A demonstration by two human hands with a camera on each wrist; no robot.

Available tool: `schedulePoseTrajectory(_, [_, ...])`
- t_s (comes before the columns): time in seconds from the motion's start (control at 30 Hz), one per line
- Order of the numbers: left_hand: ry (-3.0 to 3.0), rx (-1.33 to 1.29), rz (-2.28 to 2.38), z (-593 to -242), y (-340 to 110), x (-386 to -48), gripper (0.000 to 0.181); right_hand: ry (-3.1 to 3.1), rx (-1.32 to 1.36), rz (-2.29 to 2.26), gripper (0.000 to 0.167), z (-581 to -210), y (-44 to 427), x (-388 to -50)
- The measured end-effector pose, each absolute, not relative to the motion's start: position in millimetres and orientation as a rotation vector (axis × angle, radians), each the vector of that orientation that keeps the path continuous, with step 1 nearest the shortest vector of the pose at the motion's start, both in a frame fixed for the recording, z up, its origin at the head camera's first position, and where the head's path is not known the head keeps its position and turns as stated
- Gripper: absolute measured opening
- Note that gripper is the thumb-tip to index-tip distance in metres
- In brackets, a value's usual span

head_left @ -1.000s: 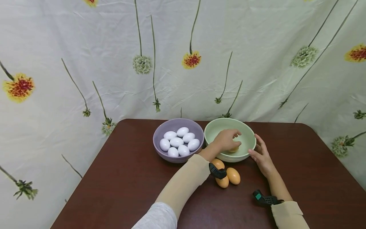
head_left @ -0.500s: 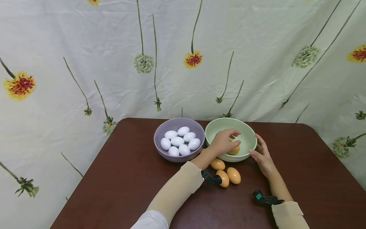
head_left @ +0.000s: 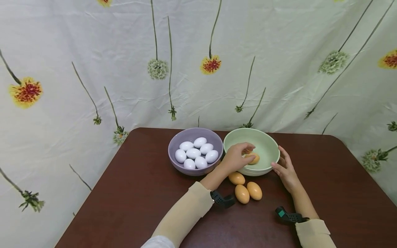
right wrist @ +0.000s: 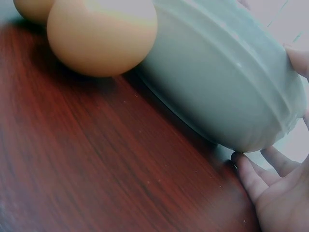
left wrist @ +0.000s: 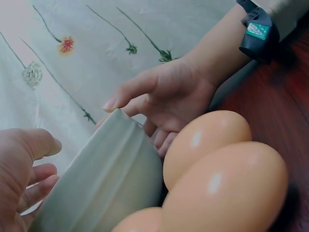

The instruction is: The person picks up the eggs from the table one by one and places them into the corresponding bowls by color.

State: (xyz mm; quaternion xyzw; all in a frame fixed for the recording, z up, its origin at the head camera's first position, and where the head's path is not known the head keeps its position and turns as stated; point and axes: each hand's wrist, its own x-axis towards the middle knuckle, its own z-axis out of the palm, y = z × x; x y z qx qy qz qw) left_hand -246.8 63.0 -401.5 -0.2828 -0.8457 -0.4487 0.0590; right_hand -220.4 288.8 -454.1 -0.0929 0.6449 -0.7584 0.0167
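Inside the green bowl [head_left: 268,143] lies a brown egg [head_left: 253,158]; a second orange-brown patch shows beside it, mostly behind my left fingers. My left hand [head_left: 237,156] is over the bowl's near left side, its fingers loosely bent, and I see nothing in its grasp. On the bowl's right side, my right hand [head_left: 287,174] holds the wall, thumb near the rim and fingers spread along the outside. Three brown eggs, among them one egg [head_left: 242,194], rest on the table in front of the bowl. In the left wrist view, eggs [left wrist: 224,188] loom close beside the bowl [left wrist: 116,169].
Left of the green bowl, close against it, stands a purple bowl [head_left: 173,162] with several white eggs [head_left: 193,153]. Both are near the back of the dark red-brown table [head_left: 139,193]. A flower-printed cloth [head_left: 124,51] hangs behind. Dark wristband cameras [head_left: 222,199] sit on both wrists.
My left hand has drawn back leftward and slightly toward me, its fingers coming away from the brown egg, which now shows more fully in the green bowl. My right hand stays at the bowl.
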Motion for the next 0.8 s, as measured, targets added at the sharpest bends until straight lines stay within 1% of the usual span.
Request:
schedulePoseTrajectory(0.17, [-2.531,-0.843,-1.360,-403.1,53.4,-238.8,0.030,2.005,-0.280,-2.347,0.075,-453.8,289.4,-220.1])
schedulePoseTrajectory(0.67, [-2.493,-0.824,-1.536,-395.9,30.5,-217.4,0.029,2.014,-0.296,-2.338,0.076,-455.1,290.4,-220.2])
schedulePoseTrajectory(0.8, [-2.472,-0.867,-1.497,-393.5,21.8,-213.4,0.030,2.024,-0.304,-2.327,0.077,-455.0,291.0,-220.1])
